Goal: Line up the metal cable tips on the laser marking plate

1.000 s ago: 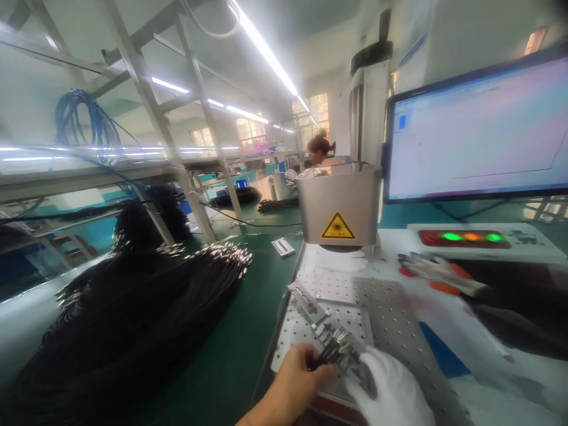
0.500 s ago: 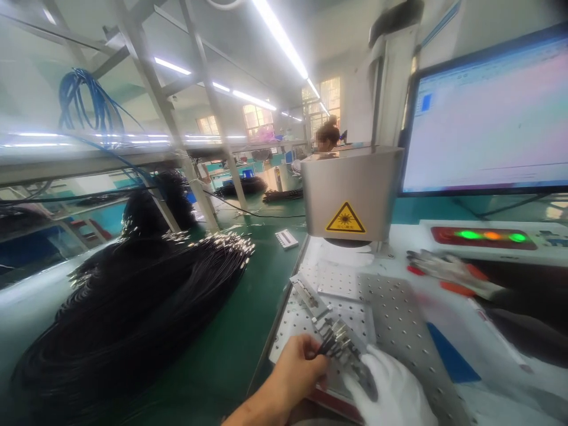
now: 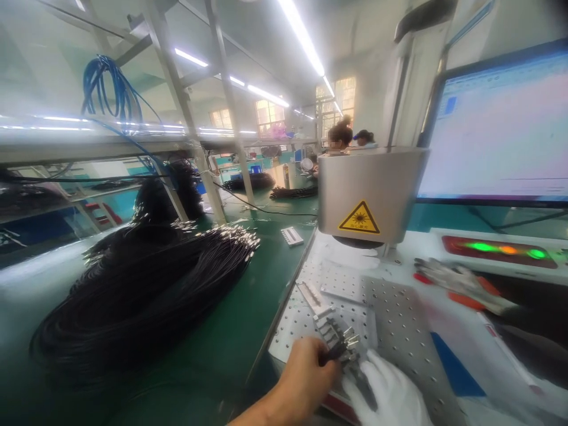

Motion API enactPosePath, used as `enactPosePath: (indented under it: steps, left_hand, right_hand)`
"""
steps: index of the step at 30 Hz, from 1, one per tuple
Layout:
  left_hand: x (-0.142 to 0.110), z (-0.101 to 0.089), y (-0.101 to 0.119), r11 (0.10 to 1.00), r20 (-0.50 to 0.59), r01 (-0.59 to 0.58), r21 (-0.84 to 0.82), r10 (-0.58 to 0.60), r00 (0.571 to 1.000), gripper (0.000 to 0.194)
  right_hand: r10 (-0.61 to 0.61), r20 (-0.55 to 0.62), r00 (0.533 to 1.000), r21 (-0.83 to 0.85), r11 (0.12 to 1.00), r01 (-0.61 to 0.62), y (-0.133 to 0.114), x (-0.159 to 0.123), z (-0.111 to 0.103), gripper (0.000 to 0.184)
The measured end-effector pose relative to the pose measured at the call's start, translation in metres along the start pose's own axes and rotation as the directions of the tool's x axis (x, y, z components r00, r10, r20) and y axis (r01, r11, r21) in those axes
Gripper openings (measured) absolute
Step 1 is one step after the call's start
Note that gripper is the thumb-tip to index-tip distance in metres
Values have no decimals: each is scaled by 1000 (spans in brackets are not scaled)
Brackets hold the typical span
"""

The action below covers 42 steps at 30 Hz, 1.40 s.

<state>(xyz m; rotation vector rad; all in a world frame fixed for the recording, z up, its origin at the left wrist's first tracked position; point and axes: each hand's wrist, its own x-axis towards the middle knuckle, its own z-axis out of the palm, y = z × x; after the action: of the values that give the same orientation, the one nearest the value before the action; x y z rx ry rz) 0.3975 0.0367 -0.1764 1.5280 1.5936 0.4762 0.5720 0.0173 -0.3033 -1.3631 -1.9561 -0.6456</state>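
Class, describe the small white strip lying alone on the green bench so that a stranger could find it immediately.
Start at the grey laser head with its yellow warning triangle. Just left of it, on the green bench, lies the white strip. Unlike the big black cable heap beside it, it is pale, flat, rectangular and lies alone.

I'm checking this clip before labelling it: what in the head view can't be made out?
- Left hand: its fingertips fold over the black cable ends, hiding the grip.
- Right hand, white-gloved: cut off by the bottom edge, so whether it is closed cannot be told.
- Metal connectors on the perforated plate: too small and blurred to count.
- Monitor: text washed out, right edge cut off.
- Laser head: hides the plate beneath it.
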Motion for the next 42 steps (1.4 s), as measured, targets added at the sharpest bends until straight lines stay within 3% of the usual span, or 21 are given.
enactPosePath:
  steps: [6, 11, 17, 24, 31, 37, 42]
  left_hand:
    - [-1, -2, 3, 998, 28, 13, 65, -14, 1000, 21]
    - [3, -4, 0, 999, 84, -28, 21, 26, 996, 25]
    - [3, -6, 2, 999, 100, 6, 42, -10, 995, 24]
    - [4, -4, 5, 994, 83, 53, 99, -62, 995, 27]
    - [7, -2, -1, 999, 107, 44, 31, -47, 993, 25]
    - [10, 2, 0, 992, 75, 82, 99, -90, 993, 29]
    - [12, 4, 2, 992, 71, 56, 117, -65, 995, 29]
  right_hand:
    - [-111, 31, 993, -50, 992, 112, 6, 0, -2, 32]
    - [-195, 27, 980, -115, 974, 196, 4, 9, -11, 32]
    - [-247, 64, 967, -134, 958, 254, 1, 21, -20, 28]
    - [-181, 94, 979, -94, 977, 189, -1, 22, -20, 25]
    - [-178, 87, 980, -53, 982, 183, -3, 25, -24, 30]
    - [-182, 95, 979, -15, 983, 184, -4, 30, -27, 31]
    - [-74, 76, 994, 61, 996, 69, -9, 30, -31, 32]
